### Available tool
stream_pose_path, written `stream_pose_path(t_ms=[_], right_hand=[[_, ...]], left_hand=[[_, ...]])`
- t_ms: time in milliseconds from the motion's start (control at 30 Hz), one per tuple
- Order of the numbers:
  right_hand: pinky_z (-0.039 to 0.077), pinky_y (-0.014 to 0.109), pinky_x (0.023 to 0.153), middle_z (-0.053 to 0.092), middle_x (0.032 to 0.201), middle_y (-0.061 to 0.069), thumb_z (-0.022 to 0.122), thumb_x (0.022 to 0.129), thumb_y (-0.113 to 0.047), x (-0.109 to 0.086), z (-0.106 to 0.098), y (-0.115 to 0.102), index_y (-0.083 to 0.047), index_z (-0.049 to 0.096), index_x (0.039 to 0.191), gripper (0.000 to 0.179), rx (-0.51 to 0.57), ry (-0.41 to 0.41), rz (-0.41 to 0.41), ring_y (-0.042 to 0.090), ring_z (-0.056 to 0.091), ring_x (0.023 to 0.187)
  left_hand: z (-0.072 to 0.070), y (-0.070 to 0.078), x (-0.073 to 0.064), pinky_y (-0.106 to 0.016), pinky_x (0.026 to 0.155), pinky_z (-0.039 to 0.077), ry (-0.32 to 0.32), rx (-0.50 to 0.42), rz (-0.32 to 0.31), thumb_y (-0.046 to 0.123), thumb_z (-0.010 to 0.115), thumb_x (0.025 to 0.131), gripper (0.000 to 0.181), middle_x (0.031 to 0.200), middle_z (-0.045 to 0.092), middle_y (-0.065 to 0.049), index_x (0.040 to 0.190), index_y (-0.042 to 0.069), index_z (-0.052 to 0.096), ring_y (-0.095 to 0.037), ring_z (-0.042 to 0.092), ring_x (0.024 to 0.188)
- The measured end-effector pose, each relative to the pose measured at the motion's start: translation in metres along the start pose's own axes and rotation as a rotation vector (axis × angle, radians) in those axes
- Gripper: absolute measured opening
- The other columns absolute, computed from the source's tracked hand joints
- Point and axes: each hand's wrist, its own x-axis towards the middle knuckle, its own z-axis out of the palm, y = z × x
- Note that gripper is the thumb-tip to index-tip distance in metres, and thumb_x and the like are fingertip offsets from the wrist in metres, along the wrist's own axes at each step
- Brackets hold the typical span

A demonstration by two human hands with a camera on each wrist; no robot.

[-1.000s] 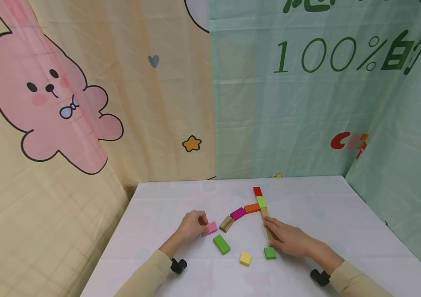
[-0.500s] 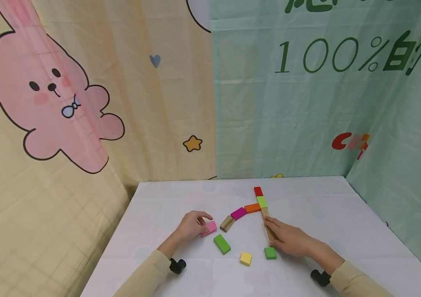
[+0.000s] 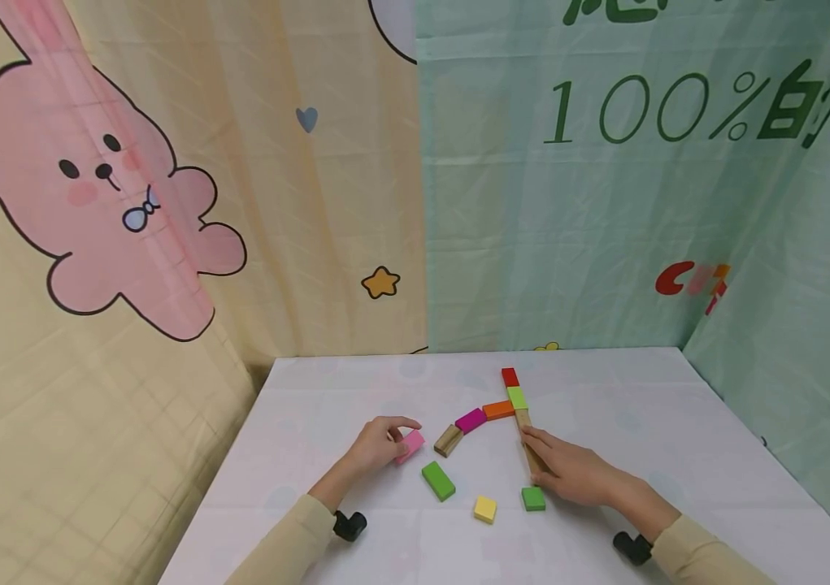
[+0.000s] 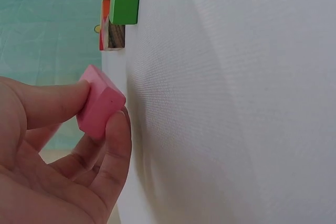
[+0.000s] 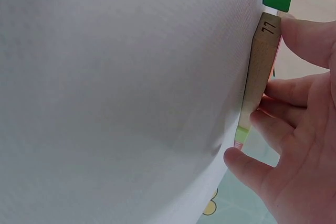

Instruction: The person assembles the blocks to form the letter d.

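Observation:
My left hand point(image 3: 376, 441) pinches a pink block point(image 3: 410, 446) between thumb and fingers. In the left wrist view this pink block point(image 4: 100, 106) is tilted, just over the white tabletop. My right hand point(image 3: 581, 471) rests its thumb and fingertips on a long wooden block point(image 5: 261, 66) with dark marks at one end. Past the far end of that wood, a lime block point(image 3: 517, 397) and a red block point(image 3: 510, 377) continue the line. An orange block point(image 3: 498, 410), a magenta block point(image 3: 471, 420) and a short wooden block point(image 3: 448, 440) curve away leftward.
A green block point(image 3: 438, 480) lies below the curve, apart from it. Nearer the front are a yellow block point(image 3: 484, 509) and a smaller green block point(image 3: 533, 498), just off the long wood's near end. Printed curtains point(image 3: 568, 244) hang behind the white table point(image 3: 356, 382).
The pink block has turned and tilted in my left hand, and its index finger has straightened off it. My right hand and the other blocks stay in place.

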Motion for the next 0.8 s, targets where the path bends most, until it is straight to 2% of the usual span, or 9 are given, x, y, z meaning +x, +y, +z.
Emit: stream_pose_path(t_ms=[133, 600, 800], right_hand=[[0.044, 0.050, 0.105, 0.029, 0.163, 0.004, 0.064, 0.095, -0.052, 0.0008, 0.0022, 0.0026, -0.016, 0.031, 0.159, 0.081, -0.009, 0.002, -0.001, 0.027, 0.040, 0.142], [0.043, 0.051, 0.105, 0.029, 0.163, 0.005, 0.064, 0.096, -0.050, 0.0000, 0.0008, 0.0023, -0.015, 0.031, 0.159, 0.080, 0.000, 0.006, -0.010, 0.028, 0.039, 0.142], [0.043, 0.050, 0.105, 0.029, 0.163, 0.005, 0.064, 0.096, -0.050, 0.0004, 0.0015, 0.0023, -0.015, 0.031, 0.159, 0.080, -0.003, 0.004, -0.012, 0.027, 0.040, 0.142]], left_hand=[[-0.0009, 0.0007, -0.0019, -0.028, 0.056, 0.045, 0.000, -0.024, -0.002, -0.001, 0.072, 0.087, 0.036, 0.084, 0.059, -0.005, 0.121, 0.012, 0.073, -0.016, 0.056, 0.065], [-0.0007, 0.0035, -0.0048, -0.029, 0.060, 0.049, 0.011, -0.050, 0.018, 0.006, 0.078, 0.086, 0.033, 0.079, 0.064, -0.002, 0.118, 0.008, 0.071, -0.017, 0.059, 0.070], [0.0027, 0.0031, -0.0046, -0.031, 0.062, 0.050, 0.011, -0.060, -0.019, 0.008, 0.078, 0.087, 0.032, 0.079, 0.064, -0.002, 0.118, 0.010, 0.071, -0.018, 0.059, 0.071]])
